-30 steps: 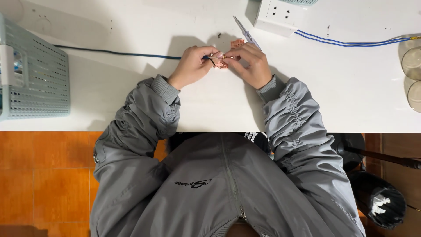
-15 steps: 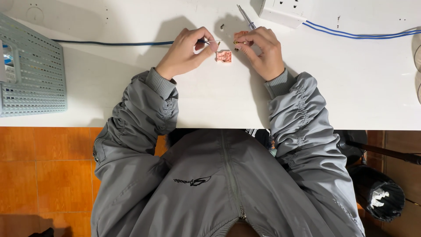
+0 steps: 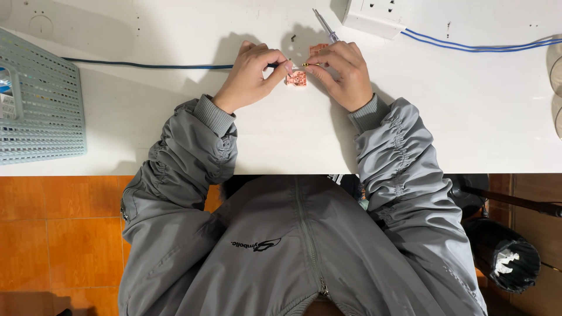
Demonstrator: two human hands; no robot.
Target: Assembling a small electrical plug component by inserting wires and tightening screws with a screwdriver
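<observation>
Both hands are close together on the white table (image 3: 281, 140). The left hand (image 3: 249, 76) pinches a thin wire (image 3: 307, 64), and the right hand (image 3: 345, 73) presses a small orange part (image 3: 296, 78) while holding a screwdriver (image 3: 325, 24).

From my feed the table (image 3: 468, 117) looks like smooth matt white laminate, barely any shine. The basket (image 3: 41, 111) on the side is pale perforated plastic, dull finish. The socket block (image 3: 377, 14) is glossy white plastic, and the two cables (image 3: 480, 45) running off it have smooth blue plastic sheathing. I see my left hand (image 3: 249, 76) and right hand (image 3: 345, 73) pinching a small reddish plastic part (image 3: 295, 78) with a thin brassy metal pin (image 3: 310, 64). My jacket (image 3: 293, 246) is grey cloth with a slight sheen, ribbed knit cuffs. The floor tiles (image 3: 58, 234) are orange, semi-glossy.
</observation>
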